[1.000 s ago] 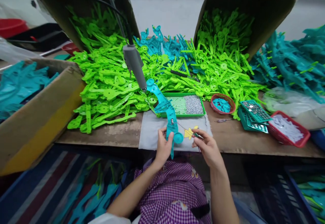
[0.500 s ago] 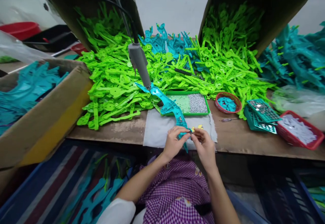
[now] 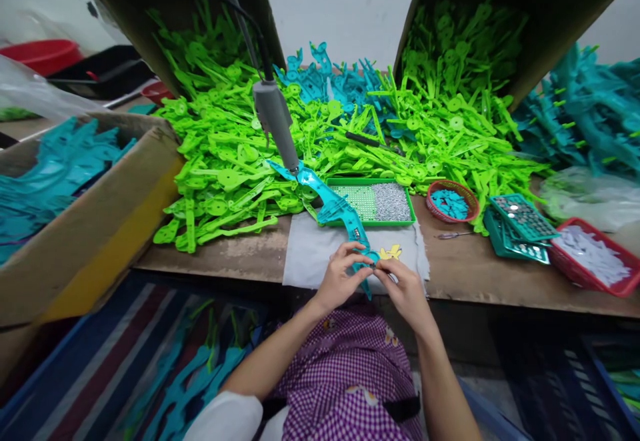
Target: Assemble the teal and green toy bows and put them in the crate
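Both my hands meet at the near edge of the grey cloth (image 3: 320,254), my left hand (image 3: 341,279) clamped on the teal plastic arm (image 3: 336,209) to steady it while my right hand (image 3: 406,290) pinches something small against its lower end.

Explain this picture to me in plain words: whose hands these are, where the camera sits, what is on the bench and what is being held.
The camera sits on a person's head, looking down at their own bare hands. The left hand and right hand meet on a long teal plastic part over a grey cloth. A grey hanging tool dangles above. On the wooden bench lie heaps of green plastic pieces, a green tray and small baskets.
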`<state>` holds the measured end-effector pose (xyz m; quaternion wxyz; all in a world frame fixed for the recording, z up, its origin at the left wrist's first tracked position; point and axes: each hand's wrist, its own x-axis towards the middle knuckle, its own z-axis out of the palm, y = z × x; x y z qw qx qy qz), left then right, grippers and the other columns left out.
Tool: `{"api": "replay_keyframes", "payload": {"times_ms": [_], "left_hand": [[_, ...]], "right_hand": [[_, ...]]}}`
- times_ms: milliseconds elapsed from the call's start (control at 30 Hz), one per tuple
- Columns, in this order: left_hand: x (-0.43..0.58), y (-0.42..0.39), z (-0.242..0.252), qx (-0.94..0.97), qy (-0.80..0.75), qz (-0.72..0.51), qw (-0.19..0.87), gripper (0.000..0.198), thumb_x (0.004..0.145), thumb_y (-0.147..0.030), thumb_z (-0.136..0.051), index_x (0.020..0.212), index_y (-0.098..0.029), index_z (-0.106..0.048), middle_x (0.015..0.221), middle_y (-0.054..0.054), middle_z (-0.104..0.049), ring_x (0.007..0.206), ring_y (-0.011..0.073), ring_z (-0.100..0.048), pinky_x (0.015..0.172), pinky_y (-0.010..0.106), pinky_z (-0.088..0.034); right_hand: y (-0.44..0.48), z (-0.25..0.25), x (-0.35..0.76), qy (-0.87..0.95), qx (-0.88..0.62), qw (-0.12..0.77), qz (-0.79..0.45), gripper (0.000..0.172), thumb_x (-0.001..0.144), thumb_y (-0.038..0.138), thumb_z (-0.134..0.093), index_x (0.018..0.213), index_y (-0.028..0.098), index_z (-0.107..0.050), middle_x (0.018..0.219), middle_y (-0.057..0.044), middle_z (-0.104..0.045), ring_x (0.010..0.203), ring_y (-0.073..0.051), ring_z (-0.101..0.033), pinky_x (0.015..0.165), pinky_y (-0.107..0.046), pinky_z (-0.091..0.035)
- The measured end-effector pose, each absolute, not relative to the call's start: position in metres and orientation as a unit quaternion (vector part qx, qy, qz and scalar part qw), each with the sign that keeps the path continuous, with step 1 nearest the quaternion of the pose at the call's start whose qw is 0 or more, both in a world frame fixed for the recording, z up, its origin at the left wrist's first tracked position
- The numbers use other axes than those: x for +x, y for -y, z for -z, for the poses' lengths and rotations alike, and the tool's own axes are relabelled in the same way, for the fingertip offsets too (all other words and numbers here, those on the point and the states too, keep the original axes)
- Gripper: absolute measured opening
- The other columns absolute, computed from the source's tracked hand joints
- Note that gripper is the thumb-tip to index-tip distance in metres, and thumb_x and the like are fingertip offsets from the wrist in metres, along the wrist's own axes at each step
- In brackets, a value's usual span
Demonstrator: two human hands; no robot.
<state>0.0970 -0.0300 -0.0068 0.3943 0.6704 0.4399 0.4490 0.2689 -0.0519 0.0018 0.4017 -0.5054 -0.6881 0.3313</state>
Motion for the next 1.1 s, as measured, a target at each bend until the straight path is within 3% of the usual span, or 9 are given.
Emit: {"api": "replay_keyframes", "payload": {"times_ms": [233,400,767,900,1000,1100], "left_hand": [[0.093,0.028,0.009,0.714,-0.441,-0.4,0.368,0.016,0.085,-0.03,-0.064,0.099,-0.026,-0.07,0.122,0.009,-0.055,0.118,0.0256,-0.051,0.104,0.046,-0.037],[0.089,0.024,0.01,0.733,-0.44,-0.378,0.355,0.012,0.08,-0.031,-0.07,0.09,-0.025,-0.071,0.123,0.008,-0.053,0.12,0.0272,-0.05,0.107,0.048,-0.032],[0.094,0.025,0.015,0.687,-0.44,-0.444,0.371,0.011,0.079,-0.031,-0.07,0.089,-0.025,-0.072,0.12,0.008,-0.053,0.117,0.0261,-0.051,0.105,0.045,-0.037],[0.092,0.026,0.011,0.704,-0.431,-0.425,0.373,0.013,0.081,-0.032,-0.068,0.092,-0.026,-0.072,0.129,0.009,-0.049,0.125,0.0278,-0.046,0.107,0.047,-0.036],[0.08,0.024,0.012,0.704,-0.453,-0.434,0.332,0.029,0.076,-0.033,-0.074,0.104,-0.027,-0.069,0.139,0.009,-0.041,0.123,0.0282,-0.048,0.108,0.048,-0.034],[0.06,0.018,0.021,0.642,-0.529,-0.482,0.275,0.029,0.081,-0.03,-0.069,0.109,-0.024,-0.064,0.127,0.009,-0.049,0.116,0.0241,-0.053,0.106,0.045,-0.037]], "right_hand": [[0.05,-0.002,0.274,0.697,-0.497,0.391,-0.339,0.016,0.09,0.033,-0.053,0.089,0.022,-0.065,0.085,-0.004,-0.067,0.08,-0.018,-0.063,0.074,-0.03,-0.05],[0.051,0.001,0.271,0.7,-0.493,0.391,-0.338,0.015,0.091,0.032,-0.053,0.088,0.023,-0.065,0.084,-0.004,-0.067,0.079,-0.018,-0.063,0.074,-0.031,-0.05],[0.048,0.001,0.268,0.69,-0.497,0.399,-0.342,0.014,0.09,0.032,-0.053,0.087,0.022,-0.063,0.082,-0.003,-0.065,0.077,-0.017,-0.061,0.072,-0.03,-0.049],[0.049,0.001,0.272,0.693,-0.488,0.391,-0.36,0.015,0.09,0.033,-0.054,0.087,0.022,-0.063,0.081,-0.003,-0.065,0.077,-0.017,-0.061,0.073,-0.03,-0.049],[0.054,0.004,0.281,0.679,-0.5,0.373,-0.386,0.018,0.09,0.036,-0.054,0.085,0.021,-0.064,0.085,-0.004,-0.066,0.08,-0.017,-0.063,0.074,-0.03,-0.051],[0.052,0.005,0.283,0.646,-0.547,0.396,-0.354,0.024,0.09,0.038,-0.052,0.1,0.021,-0.064,0.099,-0.008,-0.067,0.091,-0.02,-0.063,0.079,-0.033,-0.052]]}}
